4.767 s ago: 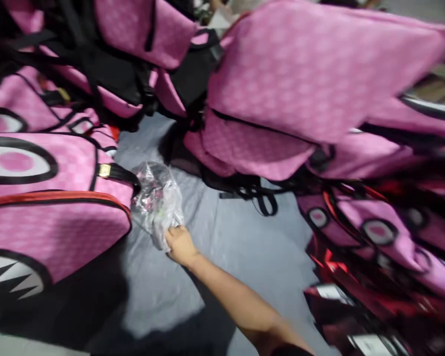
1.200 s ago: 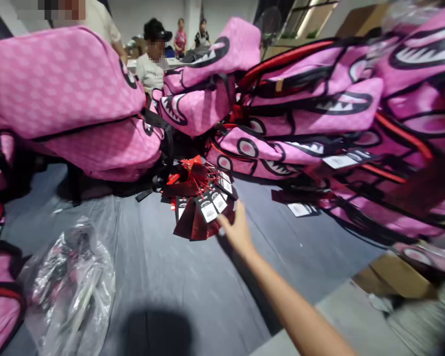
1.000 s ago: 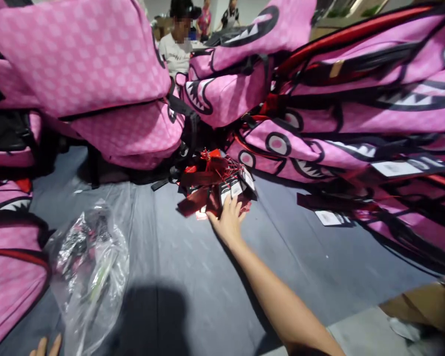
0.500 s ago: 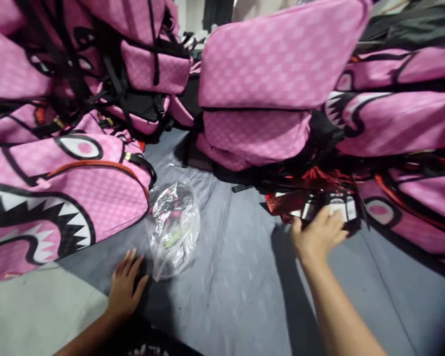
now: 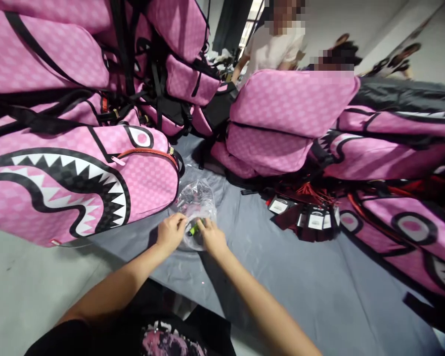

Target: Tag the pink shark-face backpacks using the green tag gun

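Observation:
On the grey sheet in front of me lies a clear plastic bag [image 5: 202,194], with several small things inside that are hard to make out. My left hand [image 5: 171,231] pinches the near left edge of this bag. At the bag's opening is my right hand [image 5: 214,239], its fingers bent down and closed at a small bright green-and-black item [image 5: 193,229]. How the fingertips grip that item is partly hidden. To the right lies a bunch of black tags with white labels [image 5: 317,217] and red cords.
A pink backpack with a shark-mouth print [image 5: 96,183] lies close on the left. More pink backpacks [image 5: 274,106] are stacked behind and on the right [image 5: 404,212]. A person in a white top [image 5: 278,52] stands beyond the table; others are farther back.
My right hand has left the tags at right and come over to the plastic bag. My left hand has risen from the table onto the bag's edge. The view has tilted upward.

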